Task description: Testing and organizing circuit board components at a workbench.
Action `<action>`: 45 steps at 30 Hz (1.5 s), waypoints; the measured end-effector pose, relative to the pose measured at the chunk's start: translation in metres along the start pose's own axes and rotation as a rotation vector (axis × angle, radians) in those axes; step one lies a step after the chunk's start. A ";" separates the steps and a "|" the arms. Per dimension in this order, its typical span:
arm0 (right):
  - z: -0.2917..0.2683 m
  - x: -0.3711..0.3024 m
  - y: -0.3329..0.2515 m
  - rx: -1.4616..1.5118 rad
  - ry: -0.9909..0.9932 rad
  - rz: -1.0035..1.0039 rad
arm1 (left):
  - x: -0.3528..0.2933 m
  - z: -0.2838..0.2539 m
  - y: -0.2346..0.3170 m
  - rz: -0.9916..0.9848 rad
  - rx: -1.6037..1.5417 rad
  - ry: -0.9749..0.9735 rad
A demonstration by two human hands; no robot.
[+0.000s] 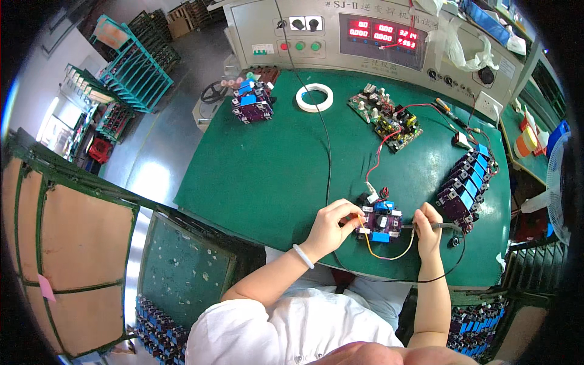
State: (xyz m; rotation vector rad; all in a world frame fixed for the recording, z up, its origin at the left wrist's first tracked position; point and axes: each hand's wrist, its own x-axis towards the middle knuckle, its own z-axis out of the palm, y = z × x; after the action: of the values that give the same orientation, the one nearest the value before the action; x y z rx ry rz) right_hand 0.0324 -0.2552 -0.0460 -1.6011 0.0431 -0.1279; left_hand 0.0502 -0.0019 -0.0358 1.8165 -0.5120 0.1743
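Observation:
A dark purple circuit board (pixel 370 225) with blue and black parts lies near the front of the green table. My left hand (pixel 334 226) is closed at its left edge, fingertips pinching the end of a thin yellow wire (pixel 368 244). That wire loops below the board toward my right hand (pixel 428 226). On the board's right, my right hand is closed around a slim grey probe (pixel 447 225), its thin tip pointing at the board. A white connector (pixel 371 198) with a red wire (pixel 378 159) meets the board's far edge. My fingers hide both exact contact points.
A larger circuit board (pixel 389 115) lies toward the back. Several purple modules (pixel 465 185) stand in a row at right, others (pixel 252 103) at back left. A white tape roll (pixel 314 89) sits before the grey test console (pixel 340 64). A black cable (pixel 329 158) crosses the table.

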 end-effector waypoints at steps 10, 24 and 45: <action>0.006 0.001 -0.002 -0.229 -0.073 -0.142 | 0.001 0.002 -0.002 -0.014 -0.007 -0.005; 0.044 0.004 -0.037 -0.172 -0.006 -0.204 | 0.000 0.000 0.007 -0.059 -0.012 0.042; 0.074 0.008 -0.030 -0.428 -0.026 -0.362 | 0.000 -0.001 0.005 -0.112 -0.053 0.035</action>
State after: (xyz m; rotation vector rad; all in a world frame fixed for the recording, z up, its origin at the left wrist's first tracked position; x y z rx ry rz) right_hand 0.0463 -0.1815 -0.0175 -2.0266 -0.2564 -0.3994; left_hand 0.0477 -0.0024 -0.0313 1.7820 -0.3858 0.1149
